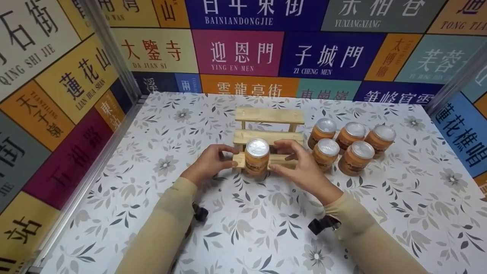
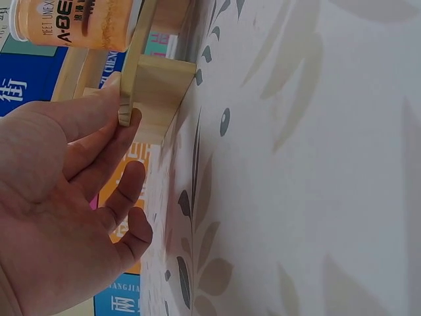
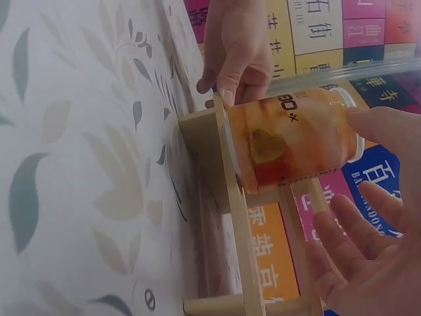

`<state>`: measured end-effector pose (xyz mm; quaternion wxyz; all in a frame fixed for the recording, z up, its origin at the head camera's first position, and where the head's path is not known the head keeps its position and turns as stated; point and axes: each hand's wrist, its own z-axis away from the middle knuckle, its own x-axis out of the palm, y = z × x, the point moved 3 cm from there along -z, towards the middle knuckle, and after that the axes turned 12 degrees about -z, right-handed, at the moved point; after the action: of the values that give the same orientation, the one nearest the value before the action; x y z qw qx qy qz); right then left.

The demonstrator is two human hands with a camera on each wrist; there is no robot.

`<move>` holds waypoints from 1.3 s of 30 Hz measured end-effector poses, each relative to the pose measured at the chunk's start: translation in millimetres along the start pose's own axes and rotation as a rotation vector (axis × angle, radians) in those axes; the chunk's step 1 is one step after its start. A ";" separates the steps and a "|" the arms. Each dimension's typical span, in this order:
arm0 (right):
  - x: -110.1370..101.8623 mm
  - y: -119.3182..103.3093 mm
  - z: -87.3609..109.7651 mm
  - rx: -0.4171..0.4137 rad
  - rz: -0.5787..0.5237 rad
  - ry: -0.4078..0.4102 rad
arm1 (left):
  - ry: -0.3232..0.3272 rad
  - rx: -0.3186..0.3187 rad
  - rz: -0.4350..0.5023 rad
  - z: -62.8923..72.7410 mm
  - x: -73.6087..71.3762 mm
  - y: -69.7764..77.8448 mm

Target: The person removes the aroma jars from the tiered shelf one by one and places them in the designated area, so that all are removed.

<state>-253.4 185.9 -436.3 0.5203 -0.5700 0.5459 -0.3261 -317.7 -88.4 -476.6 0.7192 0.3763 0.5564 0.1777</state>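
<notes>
A three-step wooden rack [image 1: 269,115] stands on the table. On the left part of its lowest step rests a jar of orange canned fruit [image 1: 257,163] with a silvery lid. My left hand [image 1: 207,161] pinches that step's left end between thumb and fingers, as the left wrist view shows at the board [image 2: 135,72]. Beside the jar, my right hand [image 1: 302,165] has its fingers spread and loosely bent. In the right wrist view the right thumb [image 3: 385,128] is right at the jar's lid end, and the other fingers stand away from the glass.
Several more fruit jars [image 1: 355,158] stand grouped to the right of the rack, the nearest ones close to my right hand. A flowered cloth [image 1: 163,213] covers the table. Colourful panels with writing [image 1: 237,53] rise behind and at both sides.
</notes>
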 end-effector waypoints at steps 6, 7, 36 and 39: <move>10.9 3.3 -7.4 0.042 -0.051 -0.020 | -0.006 -0.014 0.011 -1.7 0.4 -2.1; 13.5 1.0 -7.7 0.051 -0.058 -0.019 | -0.007 -0.015 0.011 -2.0 0.6 -2.2; 31.1 4.9 -18.1 0.005 -0.043 0.054 | 0.011 -0.022 -0.021 -2.8 2.0 0.2; 29.1 4.7 -17.3 0.013 -0.055 0.062 | 0.010 -0.019 -0.017 -3.5 1.6 0.2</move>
<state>-265.4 154.4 -442.2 0.4976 -0.5711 0.5436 -0.3615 -320.4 -86.0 -477.9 0.7214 0.3637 0.5616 0.1786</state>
